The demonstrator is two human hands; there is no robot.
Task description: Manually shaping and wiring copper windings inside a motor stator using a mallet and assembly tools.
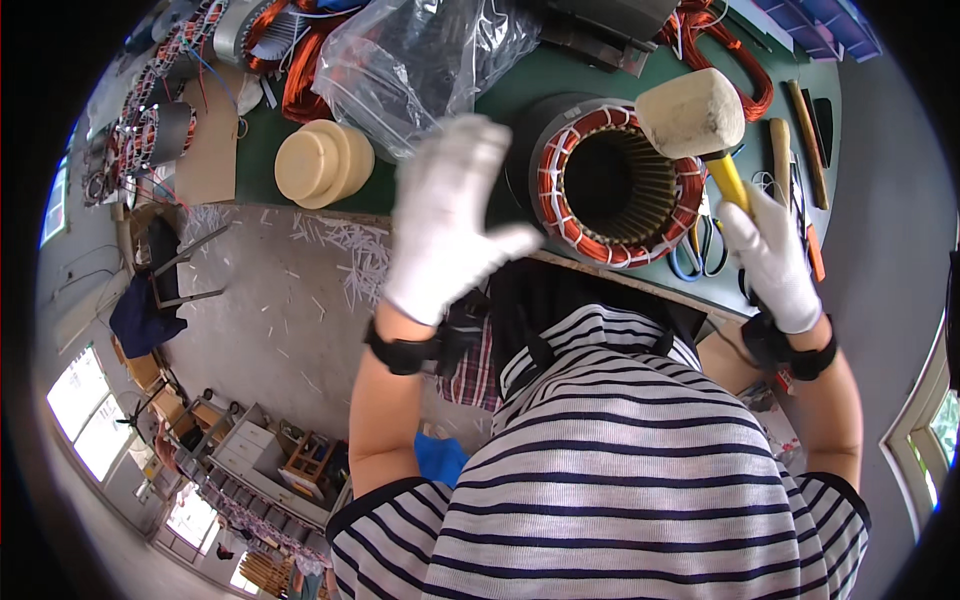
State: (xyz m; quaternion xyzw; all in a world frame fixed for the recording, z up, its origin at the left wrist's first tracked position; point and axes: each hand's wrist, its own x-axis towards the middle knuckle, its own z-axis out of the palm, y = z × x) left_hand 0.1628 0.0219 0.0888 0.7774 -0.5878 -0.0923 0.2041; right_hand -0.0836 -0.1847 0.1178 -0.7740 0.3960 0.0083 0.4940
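My right hand point(772, 258), in a white glove, grips the yellow handle of a mallet point(692, 112) whose cream rubber head hangs over the right rim of a motor stator point(612, 180). The stator has copper windings laced with white cord and lies on the green bench point(520, 90), its bore facing up. My left hand point(450, 218), also gloved, is raised flat with fingers apart just left of the stator, holding nothing and apart from it.
A cream round wooden block point(322, 162) and a clear plastic bag point(420, 55) lie left of the stator. Scissors point(700, 252) and several hand tools point(800, 140) lie at the right. More wound stators point(160, 120) sit far left. White paper strips point(350, 250) litter the floor.
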